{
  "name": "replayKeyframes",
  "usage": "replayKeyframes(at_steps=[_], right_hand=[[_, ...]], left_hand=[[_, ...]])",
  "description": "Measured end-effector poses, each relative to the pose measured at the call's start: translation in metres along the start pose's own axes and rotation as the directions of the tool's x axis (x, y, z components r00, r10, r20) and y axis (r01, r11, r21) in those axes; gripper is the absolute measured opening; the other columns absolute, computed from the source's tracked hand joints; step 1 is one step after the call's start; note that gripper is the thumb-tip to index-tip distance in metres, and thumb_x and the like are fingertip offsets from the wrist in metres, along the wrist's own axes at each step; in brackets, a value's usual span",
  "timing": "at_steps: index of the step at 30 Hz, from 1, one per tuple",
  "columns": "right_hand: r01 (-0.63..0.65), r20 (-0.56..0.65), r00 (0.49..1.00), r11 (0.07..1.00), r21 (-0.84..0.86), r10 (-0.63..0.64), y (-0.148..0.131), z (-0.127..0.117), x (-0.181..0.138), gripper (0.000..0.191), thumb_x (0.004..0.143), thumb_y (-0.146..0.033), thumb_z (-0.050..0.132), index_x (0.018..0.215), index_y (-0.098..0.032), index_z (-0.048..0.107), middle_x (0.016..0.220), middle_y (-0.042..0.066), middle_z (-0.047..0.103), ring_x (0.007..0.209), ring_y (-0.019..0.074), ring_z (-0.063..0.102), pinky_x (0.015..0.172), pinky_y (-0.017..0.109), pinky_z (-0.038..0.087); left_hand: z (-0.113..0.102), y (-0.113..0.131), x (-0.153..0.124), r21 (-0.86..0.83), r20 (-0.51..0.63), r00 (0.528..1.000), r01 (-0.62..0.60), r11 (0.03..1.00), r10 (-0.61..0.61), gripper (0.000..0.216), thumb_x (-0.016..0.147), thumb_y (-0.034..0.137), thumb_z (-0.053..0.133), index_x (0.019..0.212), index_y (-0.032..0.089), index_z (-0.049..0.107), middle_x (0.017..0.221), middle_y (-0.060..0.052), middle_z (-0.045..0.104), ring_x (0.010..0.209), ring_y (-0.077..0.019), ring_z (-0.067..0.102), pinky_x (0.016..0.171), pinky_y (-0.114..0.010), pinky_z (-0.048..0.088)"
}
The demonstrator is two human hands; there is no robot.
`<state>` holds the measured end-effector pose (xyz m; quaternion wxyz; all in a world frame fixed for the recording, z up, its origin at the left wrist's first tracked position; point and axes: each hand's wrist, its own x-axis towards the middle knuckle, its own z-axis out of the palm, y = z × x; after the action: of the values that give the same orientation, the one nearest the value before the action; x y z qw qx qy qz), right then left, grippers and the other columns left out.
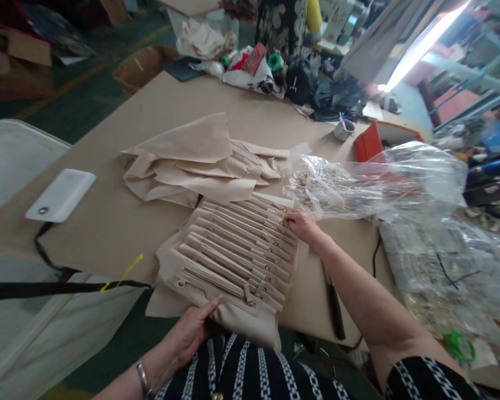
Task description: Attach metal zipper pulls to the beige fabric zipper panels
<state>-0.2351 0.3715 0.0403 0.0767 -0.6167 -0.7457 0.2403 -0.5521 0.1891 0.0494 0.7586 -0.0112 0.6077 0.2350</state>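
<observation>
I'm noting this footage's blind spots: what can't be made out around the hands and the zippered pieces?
In the head view:
- Left hand: some fingers hidden beneath the zippered pieces.
- Right hand: fingertips too small to show exactly what they touch.
- Beige sheets: lower layers covered by upper folds.
- Clear plastic bag: contents obscured by glare and creases.

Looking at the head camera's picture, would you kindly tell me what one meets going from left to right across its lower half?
White device → yellow strip → stack of beige zippered pieces → right hand at its right edge → black handle → clear plastic packs.
</observation>
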Motion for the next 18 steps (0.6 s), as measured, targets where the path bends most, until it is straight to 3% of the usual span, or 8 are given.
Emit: replayKeyframes(at_steps=[4,8,14,18], right_hand=[[0.027,0.071,0.997,1.0,-0.001,-0.027,-0.003,-0.012,-0.007,0.025,0.08,-0.015,0.044,0.078,-0.019,0.069,0.082,0.001,0.066,0.076,0.0146,0.057,0.071,0.024,0.043],[0.03,0.097,0.995,0.998,-0.049,-0.025,-0.011,-0.014,-0.01,0.018,0.079,-0.033,0.058,0.087,-0.019,0.065,0.082,0.002,0.063,0.072,0.0154,0.055,0.067,0.025,0.042],[0.007,0.015,1.0,0.984,-0.178,-0.005,-0.034,-0.002,-0.016,0.03,0.078,-0.019,0.059,0.108,-0.017,0.057,0.112,0.014,0.058,0.103,0.0268,0.05,0.09,0.039,0.039],[0.106,0.027,0.994,0.967,-0.23,-0.102,-0.04,0.007,-0.024,0.02,0.084,-0.014,0.05,0.099,-0.018,0.062,0.111,0.015,0.058,0.107,0.0282,0.048,0.093,0.04,0.037]], left_hand=[[-0.002,-0.001,0.001,0.018,0.001,1.0,0.003,1.0,-0.003,0.042,0.074,0.026,0.073,0.11,0.007,0.061,0.105,-0.017,0.069,0.09,-0.0261,0.068,0.078,-0.036,0.058],[-0.005,-0.003,0.005,0.03,-0.003,1.0,-0.018,0.999,0.018,0.042,0.073,0.028,0.074,0.108,0.009,0.062,0.105,-0.016,0.07,0.088,-0.0245,0.068,0.076,-0.036,0.058],[-0.007,-0.005,0.008,0.039,0.001,1.0,-0.003,0.999,0.003,0.044,0.072,0.029,0.075,0.109,0.009,0.062,0.103,-0.015,0.07,0.086,-0.0225,0.068,0.075,-0.034,0.058],[-0.007,-0.005,0.008,0.022,-0.02,1.0,-0.014,1.0,0.015,0.044,0.07,0.027,0.076,0.108,0.009,0.062,0.102,-0.014,0.07,0.083,-0.0222,0.068,0.072,-0.033,0.058]])
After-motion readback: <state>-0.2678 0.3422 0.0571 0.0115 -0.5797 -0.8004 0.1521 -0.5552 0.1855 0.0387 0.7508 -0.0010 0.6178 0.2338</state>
